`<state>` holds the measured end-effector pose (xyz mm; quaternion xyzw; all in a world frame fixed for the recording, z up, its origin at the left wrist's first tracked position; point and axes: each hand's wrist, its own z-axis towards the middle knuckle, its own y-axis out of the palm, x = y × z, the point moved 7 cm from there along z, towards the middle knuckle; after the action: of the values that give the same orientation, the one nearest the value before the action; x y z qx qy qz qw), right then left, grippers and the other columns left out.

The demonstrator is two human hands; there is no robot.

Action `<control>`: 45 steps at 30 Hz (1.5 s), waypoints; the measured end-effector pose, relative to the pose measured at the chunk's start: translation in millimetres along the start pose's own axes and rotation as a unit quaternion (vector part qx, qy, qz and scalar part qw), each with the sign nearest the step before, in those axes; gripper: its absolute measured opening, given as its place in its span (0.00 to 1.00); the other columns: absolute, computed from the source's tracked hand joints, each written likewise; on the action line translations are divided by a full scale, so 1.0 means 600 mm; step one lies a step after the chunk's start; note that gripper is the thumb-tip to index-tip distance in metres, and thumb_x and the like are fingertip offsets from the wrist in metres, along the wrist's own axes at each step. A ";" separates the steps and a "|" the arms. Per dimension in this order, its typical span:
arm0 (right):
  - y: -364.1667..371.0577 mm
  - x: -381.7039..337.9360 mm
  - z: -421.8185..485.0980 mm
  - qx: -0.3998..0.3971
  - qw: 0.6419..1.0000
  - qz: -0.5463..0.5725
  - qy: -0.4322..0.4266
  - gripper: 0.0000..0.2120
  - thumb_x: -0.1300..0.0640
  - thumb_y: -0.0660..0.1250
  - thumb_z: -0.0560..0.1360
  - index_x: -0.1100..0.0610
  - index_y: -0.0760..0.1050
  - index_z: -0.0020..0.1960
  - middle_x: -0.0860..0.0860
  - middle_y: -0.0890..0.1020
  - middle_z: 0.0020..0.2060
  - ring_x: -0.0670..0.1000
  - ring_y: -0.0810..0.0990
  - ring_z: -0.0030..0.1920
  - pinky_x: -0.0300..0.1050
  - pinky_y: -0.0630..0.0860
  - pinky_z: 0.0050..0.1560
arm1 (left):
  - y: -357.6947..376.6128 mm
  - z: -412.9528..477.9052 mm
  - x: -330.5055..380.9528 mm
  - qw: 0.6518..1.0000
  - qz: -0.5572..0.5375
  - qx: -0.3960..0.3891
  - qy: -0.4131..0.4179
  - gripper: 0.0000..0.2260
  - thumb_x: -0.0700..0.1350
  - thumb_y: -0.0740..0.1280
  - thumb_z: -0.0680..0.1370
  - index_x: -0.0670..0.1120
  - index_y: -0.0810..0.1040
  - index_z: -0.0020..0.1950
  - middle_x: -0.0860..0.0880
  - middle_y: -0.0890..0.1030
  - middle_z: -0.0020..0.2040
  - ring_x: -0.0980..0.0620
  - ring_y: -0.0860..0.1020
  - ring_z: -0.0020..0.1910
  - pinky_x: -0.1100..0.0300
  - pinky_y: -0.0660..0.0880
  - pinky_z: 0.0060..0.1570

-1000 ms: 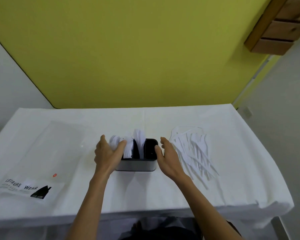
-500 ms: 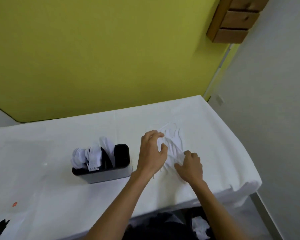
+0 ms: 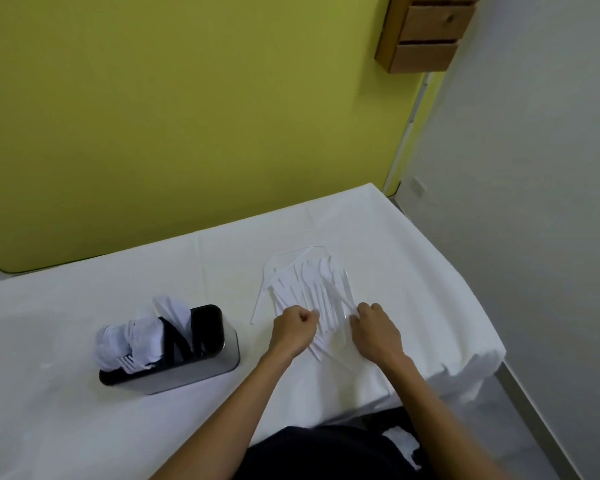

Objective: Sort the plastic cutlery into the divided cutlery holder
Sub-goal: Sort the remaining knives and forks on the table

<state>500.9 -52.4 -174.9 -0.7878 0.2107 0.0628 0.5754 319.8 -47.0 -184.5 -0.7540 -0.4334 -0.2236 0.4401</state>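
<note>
Table under a white cloth point(image 3: 84, 306), yellow-green wall point(image 3: 187, 116) behind its far edge.

We see the oblong cutlery holder with grey walls and a black rim point(image 3: 187, 375) standing upright, roughly midway between the far and near edges and left of the loose pile. White plastic spoons and forks point(image 3: 125, 341) fill its left end, with fork tines point(image 3: 129, 363) pointing toward us. A few flat white blades point(image 3: 174, 311) lean in the middle section. We cannot tell exactly which divider each piece sits behind.

The pile of loose white plastic cutlery point(image 3: 305, 289) is mostly long, thin, knife-like pieces. It lies flat and fanned out on the right part of the surface, nearer the right edge, well apart from the holder. Handles point to the near edge, tips to the far edge.

Both hands are at the pile's near side.
- Left hand point(image 3: 293, 329): clenched tight, thumb against forefinger, at the handle ends on the pile's left side. Pieces run under the fist. We cannot tell if one is pinched.
- Right hand point(image 3: 378, 336): fingers bent, tips down on the handles at the pile's right side. One thin piece runs up to the fingertips. We cannot tell whether this is a grip or a mere touch.
- The hands are near each other, not touching, with a few handles between them.

Also in view: a wooden drawer unit point(image 3: 426, 32) on the wall at upper right, a grey wall point(image 3: 534, 202) past the right edge, and dark clothing point(image 3: 309, 452) below the near edge.
</note>
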 end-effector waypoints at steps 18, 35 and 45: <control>-0.010 -0.092 -0.008 -0.098 0.972 0.017 -0.211 0.25 0.40 0.49 0.83 0.51 0.62 0.75 0.51 0.76 0.61 0.54 0.78 0.56 0.47 0.73 0.51 | -0.003 0.083 0.038 0.945 -0.303 0.073 -0.100 0.15 0.52 0.63 0.82 0.40 0.78 0.55 0.47 0.84 0.43 0.50 0.81 0.38 0.51 0.80 0.49; 0.001 -0.035 0.068 -0.056 0.998 0.022 -0.036 0.11 0.49 0.54 0.82 0.55 0.66 0.48 0.49 0.75 0.41 0.52 0.75 0.41 0.46 0.70 0.41 | -0.009 0.101 0.027 0.957 -0.269 0.055 -0.098 0.23 0.62 0.68 0.77 0.42 0.78 0.56 0.48 0.78 0.41 0.51 0.75 0.36 0.57 0.73 0.40; -0.022 -0.088 0.021 -0.033 0.976 0.007 -0.215 0.18 0.39 0.54 0.82 0.53 0.71 0.48 0.47 0.74 0.42 0.49 0.72 0.40 0.42 0.69 0.38 | -0.011 0.096 0.076 0.944 -0.304 0.117 -0.062 0.10 0.51 0.65 0.81 0.45 0.78 0.48 0.47 0.82 0.42 0.50 0.80 0.38 0.59 0.75 0.38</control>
<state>460.2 -23.3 -149.4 -0.7726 0.0852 0.2418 0.5808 335.5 24.9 -178.0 -0.5423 -0.6914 -0.2469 0.4085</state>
